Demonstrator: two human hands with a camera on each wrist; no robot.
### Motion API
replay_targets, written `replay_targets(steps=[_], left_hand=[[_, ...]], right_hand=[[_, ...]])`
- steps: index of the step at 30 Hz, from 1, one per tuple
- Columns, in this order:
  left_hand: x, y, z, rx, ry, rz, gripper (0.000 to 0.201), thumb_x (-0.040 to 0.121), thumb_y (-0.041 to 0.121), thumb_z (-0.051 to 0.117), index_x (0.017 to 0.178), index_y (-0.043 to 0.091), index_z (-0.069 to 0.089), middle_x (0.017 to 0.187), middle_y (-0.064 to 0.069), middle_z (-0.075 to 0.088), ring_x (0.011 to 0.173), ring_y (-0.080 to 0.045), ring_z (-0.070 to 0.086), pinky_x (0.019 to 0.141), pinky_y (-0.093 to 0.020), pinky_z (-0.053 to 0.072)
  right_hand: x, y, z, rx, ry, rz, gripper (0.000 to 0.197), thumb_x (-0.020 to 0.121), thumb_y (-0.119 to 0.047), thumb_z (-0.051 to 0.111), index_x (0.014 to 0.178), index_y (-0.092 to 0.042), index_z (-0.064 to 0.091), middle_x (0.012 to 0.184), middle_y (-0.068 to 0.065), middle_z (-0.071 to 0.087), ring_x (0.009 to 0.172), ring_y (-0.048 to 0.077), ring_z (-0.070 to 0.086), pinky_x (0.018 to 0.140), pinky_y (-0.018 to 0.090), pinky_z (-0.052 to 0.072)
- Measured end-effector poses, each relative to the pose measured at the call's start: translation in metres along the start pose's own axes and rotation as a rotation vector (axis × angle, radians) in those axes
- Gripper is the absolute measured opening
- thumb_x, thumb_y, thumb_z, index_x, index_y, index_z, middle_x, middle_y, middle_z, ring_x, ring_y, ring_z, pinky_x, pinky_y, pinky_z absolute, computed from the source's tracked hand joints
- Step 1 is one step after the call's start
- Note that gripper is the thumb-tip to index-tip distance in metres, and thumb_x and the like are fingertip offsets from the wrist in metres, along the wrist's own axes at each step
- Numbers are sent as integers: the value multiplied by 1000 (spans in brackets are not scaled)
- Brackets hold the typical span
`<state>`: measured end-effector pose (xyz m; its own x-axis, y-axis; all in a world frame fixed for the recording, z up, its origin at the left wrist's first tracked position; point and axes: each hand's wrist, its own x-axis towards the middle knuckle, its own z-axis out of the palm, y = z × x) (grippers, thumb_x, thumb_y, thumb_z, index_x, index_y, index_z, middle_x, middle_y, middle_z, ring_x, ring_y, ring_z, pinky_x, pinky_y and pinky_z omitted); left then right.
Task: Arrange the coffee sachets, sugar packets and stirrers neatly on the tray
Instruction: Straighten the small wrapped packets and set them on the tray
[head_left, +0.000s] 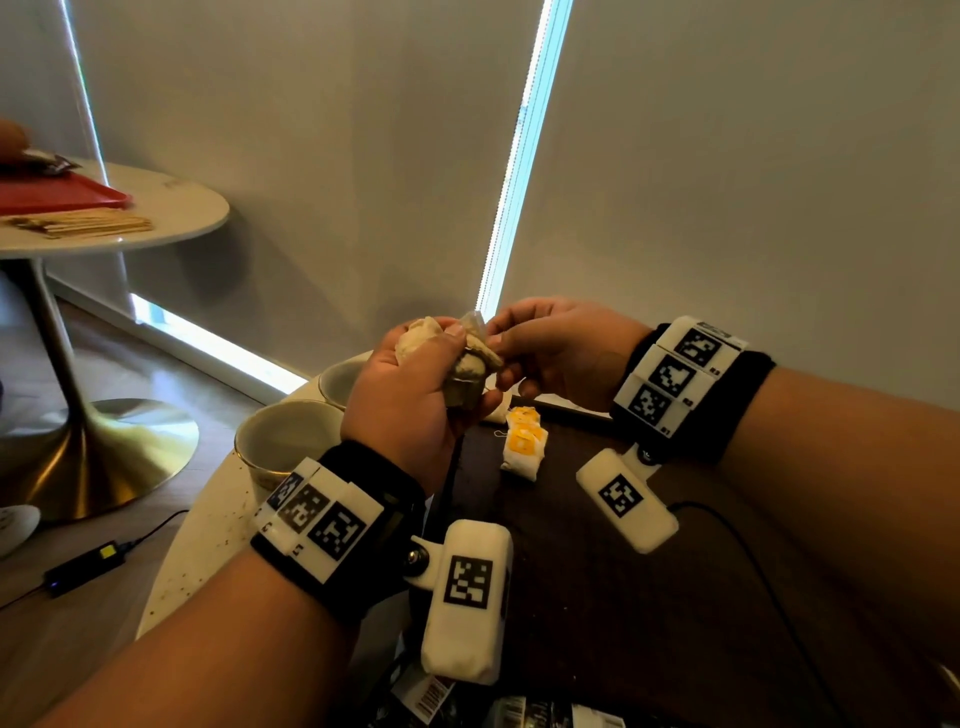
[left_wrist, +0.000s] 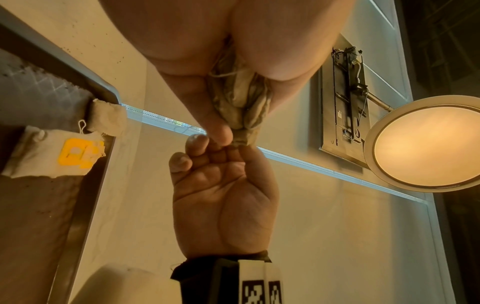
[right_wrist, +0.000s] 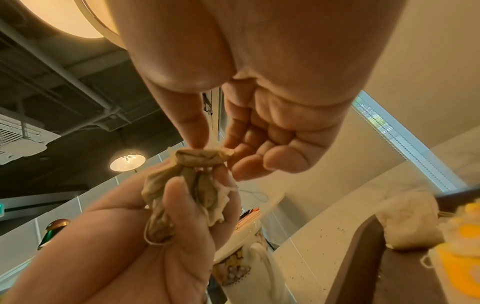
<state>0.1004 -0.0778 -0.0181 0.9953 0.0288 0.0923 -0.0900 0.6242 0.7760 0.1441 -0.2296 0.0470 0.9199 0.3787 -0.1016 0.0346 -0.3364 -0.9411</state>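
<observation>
Head view alone shows stirrers (head_left: 85, 224) beside red tray (head_left: 62, 197).

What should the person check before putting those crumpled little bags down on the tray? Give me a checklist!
1. Left hand grips the crumpled bags firmly: ok.
2. Right hand pinches the top of the bundle with its fingers: ok.
3. Bags flat and neat enough to lay down: not ok, they are scrunched.
4. Bare spot on the dark tray near the yellow-labelled bags: ok.
5. Every bag sits inside the tray: not ok, one plain bag overhangs the rim.
6. Cups out of the way: cannot tell.
</observation>
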Motion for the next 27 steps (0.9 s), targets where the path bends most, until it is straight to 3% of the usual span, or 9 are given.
replay_targets(steps=[4,11,17,23,25,27], left_hand=[[2,-3,-1,11,10,-12,10,98,20,61,107,20,64,109,-16,69,86,-26,72,62,-34,58],[5,-2,-2,-7,51,-33,8,96,19,64,102,23,66,118,-17,62,95,-30,67,66,-37,59],[4,1,-1,-26,72,0,9,97,16,62,98,24,66,113,-11,59,92,-26,63,59,-31,57],[4,3,0,-44,109,20,6,99,21,61,99,27,63,112,-9,60,97,-26,65,60,-30,58],[3,2,1,-41,108,27,6,99,22,61,98,27,63,108,-8,61,93,-24,66,60,-31,58],[2,2,1,-43,103,30,7,99,21,61,95,27,63,102,-6,62,87,-22,66,60,-32,58]], right_hand=[[0,1,0,-34,64,-3,11,93,2,56,90,-7,64,79,10,67,66,18,63,58,28,48],[8,2,-11,4,265,-10,13,93,2,55,91,-8,62,77,11,69,63,19,66,59,30,49],[21,14,-23,-409,399,91,6,93,-9,64,94,-14,67,82,2,72,70,13,67,55,21,48],[46,42,-11,-684,368,200,7,88,-13,70,84,-19,72,86,-1,72,69,8,63,56,19,45],[49,46,-7,-759,328,231,5,87,-17,71,91,-18,75,84,-4,70,74,9,63,59,19,45],[51,48,-5,-863,300,241,15,88,-21,69,101,-16,76,83,-8,66,81,10,62,65,21,46]])
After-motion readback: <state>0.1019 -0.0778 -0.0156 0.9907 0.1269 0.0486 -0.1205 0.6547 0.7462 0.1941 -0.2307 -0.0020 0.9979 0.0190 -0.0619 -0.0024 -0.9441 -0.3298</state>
